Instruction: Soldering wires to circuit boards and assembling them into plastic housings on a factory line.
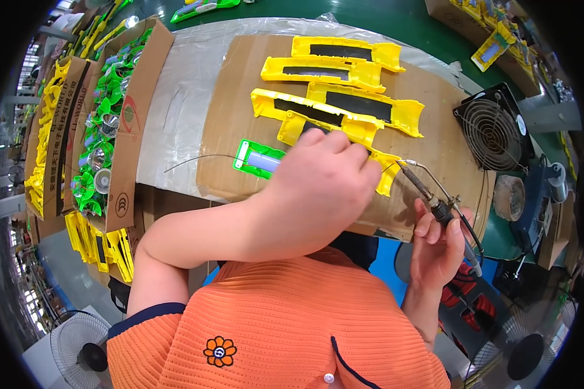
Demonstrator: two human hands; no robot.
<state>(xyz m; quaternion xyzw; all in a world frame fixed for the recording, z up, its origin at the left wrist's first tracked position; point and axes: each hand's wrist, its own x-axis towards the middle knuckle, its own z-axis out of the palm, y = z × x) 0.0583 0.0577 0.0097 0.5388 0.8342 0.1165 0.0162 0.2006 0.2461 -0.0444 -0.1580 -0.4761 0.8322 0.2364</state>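
Note:
My left hand [331,181] is bent closed over the nearest yellow plastic shell [388,185]. Its fingertips are hidden, so what they pinch cannot be made out. A short thin wire shows beside its knuckles. In my right hand [438,243] is a soldering iron [441,211] with a thin curved feed tube, its tip touching or just above that shell's right end. Left of my left hand lies a green casing [245,159] with a lavender cylindrical cell [263,162] and a thin wire running out leftward. More yellow shells [344,48] with black strips lie behind.
Brown cardboard [233,84] covers the worktop. At left stand cartons of green lamp parts [100,129] and yellow shells [42,149]. A black fan [493,126] and a clear tape-like roll [509,196] are at right. Another carton of yellow parts [493,48] is far right.

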